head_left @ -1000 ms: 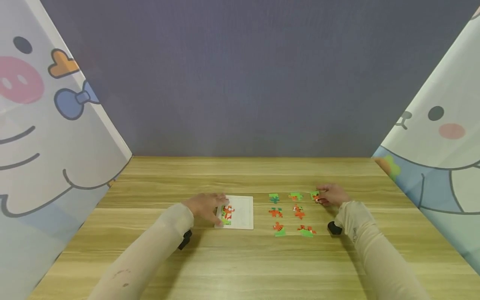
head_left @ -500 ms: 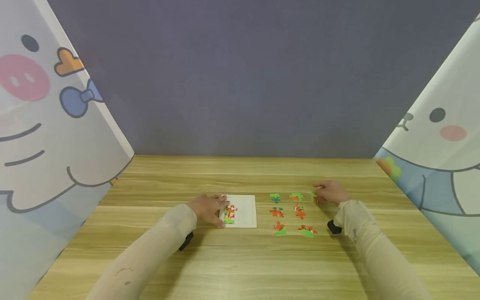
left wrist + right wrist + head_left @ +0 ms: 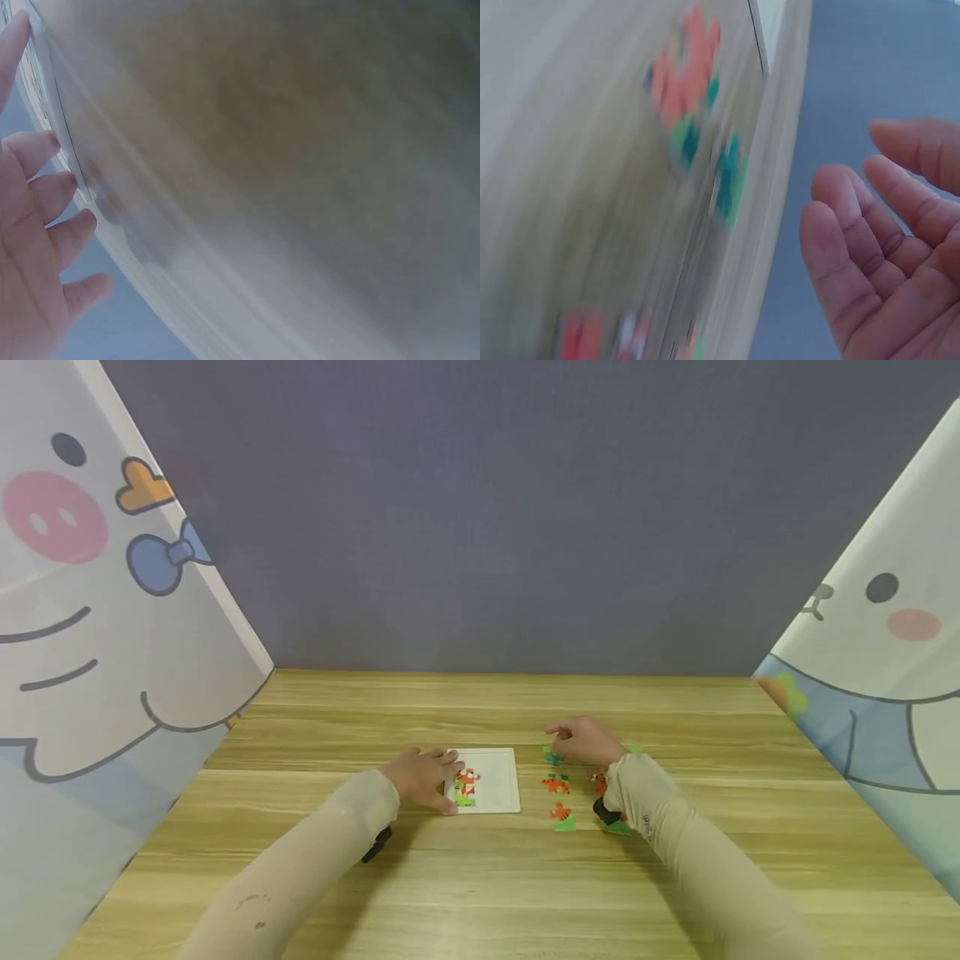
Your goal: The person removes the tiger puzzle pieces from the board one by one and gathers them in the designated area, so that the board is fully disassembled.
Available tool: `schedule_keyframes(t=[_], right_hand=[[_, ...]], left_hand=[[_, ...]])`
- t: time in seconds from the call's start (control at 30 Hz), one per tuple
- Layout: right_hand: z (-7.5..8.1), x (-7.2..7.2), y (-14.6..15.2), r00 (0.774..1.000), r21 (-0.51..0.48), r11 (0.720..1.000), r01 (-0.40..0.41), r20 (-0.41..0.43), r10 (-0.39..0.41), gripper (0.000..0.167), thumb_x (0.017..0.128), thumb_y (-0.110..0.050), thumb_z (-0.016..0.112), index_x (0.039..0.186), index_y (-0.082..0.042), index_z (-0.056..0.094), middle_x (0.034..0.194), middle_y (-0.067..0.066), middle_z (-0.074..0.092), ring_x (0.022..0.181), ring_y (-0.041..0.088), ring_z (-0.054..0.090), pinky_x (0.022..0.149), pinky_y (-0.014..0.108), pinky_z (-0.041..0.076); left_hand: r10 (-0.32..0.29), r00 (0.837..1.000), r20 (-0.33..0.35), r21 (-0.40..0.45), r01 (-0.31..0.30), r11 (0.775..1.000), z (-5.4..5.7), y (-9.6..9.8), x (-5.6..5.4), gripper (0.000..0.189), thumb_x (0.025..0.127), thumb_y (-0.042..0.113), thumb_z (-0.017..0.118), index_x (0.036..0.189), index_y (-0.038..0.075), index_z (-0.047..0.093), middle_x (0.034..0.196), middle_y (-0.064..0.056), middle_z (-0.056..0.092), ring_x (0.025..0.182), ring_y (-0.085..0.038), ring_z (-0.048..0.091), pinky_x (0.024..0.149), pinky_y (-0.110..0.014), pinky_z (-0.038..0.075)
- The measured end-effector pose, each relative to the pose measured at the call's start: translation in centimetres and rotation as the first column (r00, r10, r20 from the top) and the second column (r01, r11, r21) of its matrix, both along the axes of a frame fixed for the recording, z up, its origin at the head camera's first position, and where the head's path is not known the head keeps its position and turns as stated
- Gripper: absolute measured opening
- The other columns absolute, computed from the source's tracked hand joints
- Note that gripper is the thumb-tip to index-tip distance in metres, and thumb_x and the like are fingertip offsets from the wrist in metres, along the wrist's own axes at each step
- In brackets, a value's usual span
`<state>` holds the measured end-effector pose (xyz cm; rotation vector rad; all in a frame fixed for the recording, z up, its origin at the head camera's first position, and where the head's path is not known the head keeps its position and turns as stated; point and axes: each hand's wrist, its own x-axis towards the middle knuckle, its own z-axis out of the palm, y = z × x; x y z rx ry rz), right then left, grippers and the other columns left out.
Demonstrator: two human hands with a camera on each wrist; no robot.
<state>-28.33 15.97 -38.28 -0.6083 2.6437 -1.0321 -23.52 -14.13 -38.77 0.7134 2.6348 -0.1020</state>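
My left hand (image 3: pixel 422 779) rests with spread fingers on the left edge of a white puzzle board (image 3: pixel 498 789). Along the board's left side is a joined strip of tiger picture (image 3: pixel 467 785). Fingertips of that hand (image 3: pixel 37 202) lie at the board's edge in the left wrist view. My right hand (image 3: pixel 588 741) hovers by the green-and-teal puzzle piece (image 3: pixel 553 759) in the far row of loose pieces. In the right wrist view the right hand (image 3: pixel 900 255) has loosely bent fingers with nothing between them; an orange striped piece (image 3: pixel 686 82) shows blurred. The right hand and sleeve hide parts of other pieces.
More loose pieces lie right of the board: an orange one (image 3: pixel 556 786), an orange-and-green one (image 3: pixel 561 815), another under the right wrist (image 3: pixel 617 828), and a green one (image 3: pixel 633 747) behind the forearm. A grey panel (image 3: pixel 480 527) stands behind the wooden table (image 3: pixel 480 885).
My right hand has left the far-right piece, which stays on the table, and moved left to the green-and-teal piece. The left hand stays on the board.
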Motion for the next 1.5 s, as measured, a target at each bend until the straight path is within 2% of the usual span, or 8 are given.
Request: schedule_keyframes(t=[0.13,0.27,0.5,0.7,1.0,1.27,1.33,1.5], right_hand=[[0.1,0.2,-2.4,0.993,0.040,0.995,-0.092,-0.072,0.094,0.035,0.093,-0.005,0.062,0.126,0.007,0.065,0.095,0.013,0.071,0.066,0.008,0.051,0.073,0.034,0.051],[0.0,0.4,-4.7,0.987,0.085,0.987,-0.137,-0.068,0.143,0.033,0.094,-0.005,0.064,0.125,0.004,0.066,0.096,0.011,0.070,0.070,0.006,0.051,0.077,0.035,0.051],[-0.2,0.8,-8.2,0.977,0.196,0.959,-0.203,-0.022,0.211,0.034,0.094,-0.006,0.067,0.127,0.002,0.066,0.081,0.001,0.059,0.061,0.009,0.040,0.061,0.024,0.038],[-0.8,0.7,-10.2,0.968,0.274,0.932,-0.235,-0.017,0.249,0.036,0.092,-0.010,0.071,0.126,0.000,0.067,0.076,-0.001,0.056,0.065,0.009,0.045,0.061,0.023,0.039],[-1.0,1.1,-12.1,0.959,0.339,0.902,-0.267,0.000,0.284,0.037,0.089,-0.008,0.073,0.125,0.001,0.068,0.089,0.005,0.066,0.072,0.011,0.049,0.070,0.026,0.046],[-1.1,1.5,-12.6,0.950,0.341,0.894,-0.291,-0.004,0.311,0.033,0.088,-0.005,0.073,0.120,0.001,0.070,0.114,0.011,0.071,0.085,0.016,0.059,0.084,0.034,0.052],[-1.2,1.5,-12.7,0.955,0.339,0.899,-0.279,0.001,0.296,0.031,0.088,-0.005,0.073,0.118,-0.001,0.071,0.113,0.009,0.071,0.087,0.015,0.059,0.084,0.034,0.052],[-1.3,1.4,-13.0,0.974,0.329,0.918,-0.222,0.027,0.225,0.027,0.085,-0.004,0.074,0.112,-0.002,0.071,0.091,0.003,0.066,0.075,0.013,0.052,0.071,0.027,0.048]], left_hand=[[-0.033,0.999,-0.025,0.027,0.034,0.999,0.0,-0.2,0.3,0.076,0.094,0.053,0.062,0.154,0.013,0.039,0.162,-0.010,0.029,0.149,-0.029,0.028,0.117,-0.056,0.025],[-0.088,0.995,-0.054,0.042,0.091,0.995,0.0,-0.5,1.0,0.074,0.095,0.053,0.060,0.153,0.011,0.041,0.160,-0.011,0.033,0.147,-0.031,0.031,0.115,-0.057,0.029],[-0.171,0.983,-0.072,-0.004,0.171,0.985,0.3,-1.0,2.7,0.073,0.095,0.056,0.058,0.154,0.016,0.041,0.159,-0.003,0.036,0.146,-0.024,0.034,0.113,-0.055,0.033],[-0.227,0.971,-0.071,-0.002,0.228,0.974,0.5,-1.1,3.9,0.072,0.094,0.057,0.059,0.152,0.017,0.044,0.159,0.000,0.037,0.145,-0.022,0.035,0.112,-0.055,0.035],[-0.184,0.982,-0.030,0.015,0.185,0.983,0.2,-1.3,4.8,0.071,0.093,0.056,0.061,0.152,0.019,0.045,0.159,0.001,0.036,0.147,-0.020,0.031,0.115,-0.053,0.031],[-0.179,0.984,-0.024,0.059,0.180,0.982,-0.1,-1.5,4.3,0.065,0.094,0.052,0.063,0.148,0.019,0.051,0.156,0.001,0.040,0.147,-0.022,0.033,0.114,-0.055,0.033],[-0.177,0.984,-0.019,0.074,0.178,0.981,-0.1,-1.6,4.2,0.064,0.094,0.051,0.064,0.147,0.019,0.052,0.156,0.000,0.041,0.147,-0.023,0.033,0.113,-0.056,0.032],[-0.175,0.984,-0.010,0.080,0.175,0.981,-0.2,-1.6,4.1,0.064,0.094,0.050,0.064,0.148,0.019,0.051,0.156,0.000,0.041,0.147,-0.023,0.032,0.114,-0.056,0.031]])
